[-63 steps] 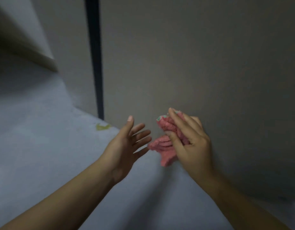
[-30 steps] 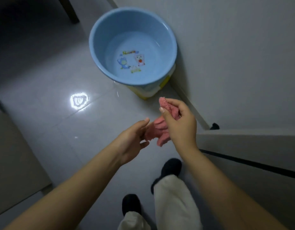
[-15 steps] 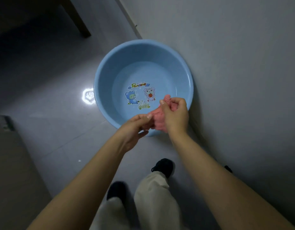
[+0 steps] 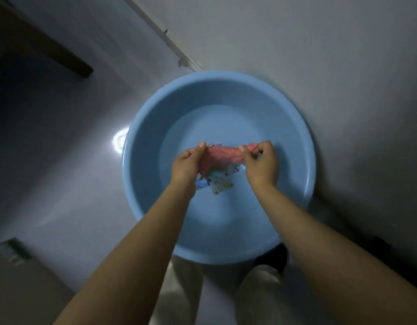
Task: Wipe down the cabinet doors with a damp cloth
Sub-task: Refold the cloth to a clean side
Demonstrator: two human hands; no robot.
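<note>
Over the blue plastic basin (image 4: 141, 184), we see the pink cloth (image 4: 220, 157) stretched between both hands: the left hand (image 4: 186, 165) pinches one end, the right hand (image 4: 261, 165) the other, above the basin's cartoon decal (image 4: 217, 184).

Basin (image 4: 141, 174) cartoon print partly hidden by cloth (image 4: 222, 157), blurred

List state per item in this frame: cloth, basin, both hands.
pink cloth: stretched between both hands, held over the basin; whether it touches the water cannot be told.
blue basin: upright on the floor beside the wall, holds some water, cartoon print on its bottom.
left hand: pinches the cloth's left end.
right hand: fingers curled, pinches the cloth's right end.
</note>
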